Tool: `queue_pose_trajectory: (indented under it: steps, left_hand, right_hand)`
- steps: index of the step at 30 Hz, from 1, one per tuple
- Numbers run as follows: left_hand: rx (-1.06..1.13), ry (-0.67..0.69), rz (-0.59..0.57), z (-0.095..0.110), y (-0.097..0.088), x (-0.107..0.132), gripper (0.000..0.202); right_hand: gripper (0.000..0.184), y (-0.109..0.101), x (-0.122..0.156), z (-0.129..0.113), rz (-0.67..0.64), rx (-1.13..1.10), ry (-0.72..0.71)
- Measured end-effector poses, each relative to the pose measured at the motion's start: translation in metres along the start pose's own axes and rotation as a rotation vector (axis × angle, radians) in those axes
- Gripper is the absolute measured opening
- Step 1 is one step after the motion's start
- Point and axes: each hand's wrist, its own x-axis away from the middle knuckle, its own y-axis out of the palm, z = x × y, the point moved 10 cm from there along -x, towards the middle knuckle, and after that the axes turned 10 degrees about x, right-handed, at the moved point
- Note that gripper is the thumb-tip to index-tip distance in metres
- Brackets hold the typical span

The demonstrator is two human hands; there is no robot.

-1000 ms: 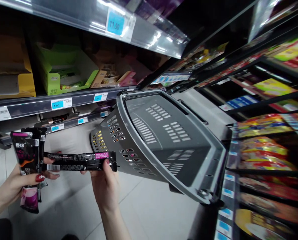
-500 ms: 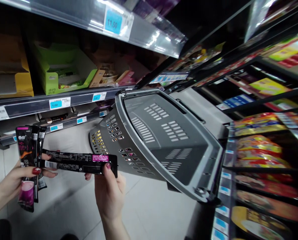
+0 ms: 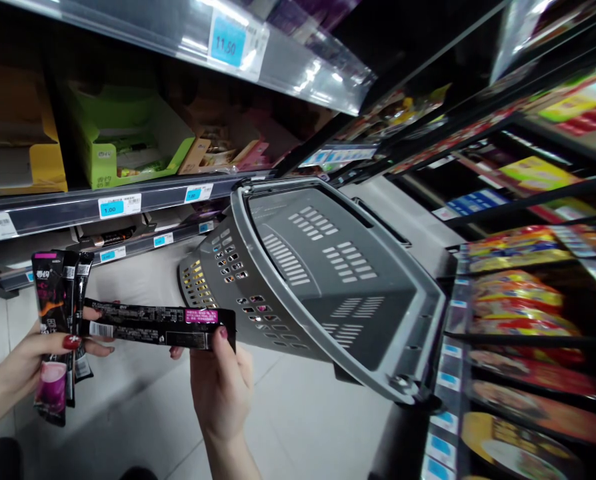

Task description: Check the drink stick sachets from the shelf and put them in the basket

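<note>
My left hand [image 3: 23, 360] is closed on a bunch of upright black snack packets [image 3: 58, 320] with pink and purple print, thumb across their front. My right hand [image 3: 218, 393] pinches the right end of another long black packet [image 3: 153, 327], held flat and level, its left end meeting the upright bunch. A grey plastic shopping basket [image 3: 393, 273] hangs tilted just right of my right hand, its open inside facing me with nothing showing in it. I cannot see what carries the basket.
Left shelves hold a green display box [image 3: 128, 143], a yellow box [image 3: 18, 140] and blue price tags [image 3: 113, 207]. Shelves of colourful packets [image 3: 523, 293] run along the right. Pale floor tiles [image 3: 303, 420] lie below.
Both hands and their packets drifted slightly: the upright bunch shifted a little right and up a second ago, then held still. The basket barely moved.
</note>
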Motion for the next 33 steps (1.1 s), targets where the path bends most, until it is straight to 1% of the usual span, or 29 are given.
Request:
queue_pose_trajectory:
  steps: [3,6,11,13,17,21,25,28,31,33]
  left_hand:
    - [0.015,-0.006,0.025,-0.002,-0.007,-0.002,0.041]
    - [0.030,-0.042,0.066,-0.008,-0.015,-0.005,0.045]
    - [0.084,-0.035,0.087,-0.008,-0.019,-0.008,0.035]
    - [0.067,-0.034,0.073,-0.007,-0.018,-0.007,0.040]
    - [0.049,-0.043,0.051,-0.008,-0.015,-0.006,0.058]
    - [0.089,-0.030,0.042,-0.008,-0.014,-0.007,0.064]
    - [0.101,-0.027,0.015,-0.008,-0.013,-0.007,0.061]
    - [0.084,-0.010,-0.008,-0.007,-0.014,-0.005,0.056]
    - [-0.002,0.052,-0.022,0.000,-0.015,0.002,0.045]
    - [-0.114,0.116,-0.028,0.008,-0.017,0.007,0.034]
  right_hand:
    - [0.033,-0.001,-0.001,-0.001,-0.001,0.025,-0.006]
    - [0.033,0.001,-0.002,-0.002,-0.016,0.022,-0.021]
    - [0.031,-0.002,-0.003,0.004,0.022,0.005,0.017]
    - [0.032,-0.003,-0.003,0.007,0.028,0.011,0.043]
    - [0.032,-0.003,-0.003,0.010,0.025,0.006,0.062]
    - [0.030,-0.003,-0.004,0.011,0.017,-0.026,0.062]
    - [0.028,-0.001,-0.005,0.012,0.008,-0.051,0.071]
    - [0.030,0.000,-0.004,0.010,0.000,-0.044,0.059]
    - [0.028,-0.001,-0.003,0.010,-0.011,-0.044,0.061]
    - [0.024,0.001,-0.004,0.012,-0.057,-0.069,0.072]
